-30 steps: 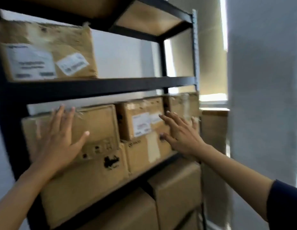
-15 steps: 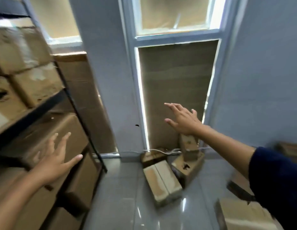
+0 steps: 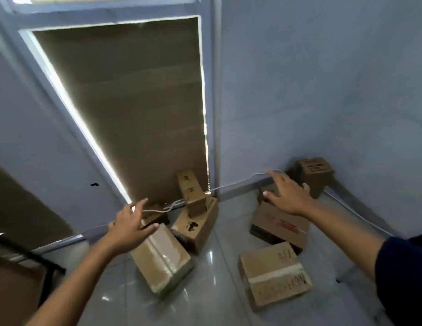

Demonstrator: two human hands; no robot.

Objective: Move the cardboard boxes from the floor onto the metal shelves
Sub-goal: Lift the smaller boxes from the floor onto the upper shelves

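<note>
Several cardboard boxes lie on the glossy tiled floor (image 3: 205, 297) by the wall. A taped box (image 3: 161, 258) lies just below my left hand (image 3: 130, 225), which hovers open and holds nothing. A box with a black print (image 3: 197, 223) leans behind it, with a narrow upright box (image 3: 190, 190) on top. My right hand (image 3: 287, 194) is open in the air above a red-printed box (image 3: 279, 225). Another taped box (image 3: 273, 275) lies nearer to me, and a dark-printed box (image 3: 313, 172) sits in the corner. Only a black foot of the metal shelf (image 3: 44, 264) shows at the lower left.
A tall window covered with brown board (image 3: 134, 102) rises behind the boxes. A white cable (image 3: 231, 187) runs along the base of the wall. Grey walls meet in a corner at the right. A brown board (image 3: 21, 208) leans against the wall on the left.
My view swung away from the shelf and down to the floor. Both hands left the shelved boxes and now hang open over the boxes on the floor.
</note>
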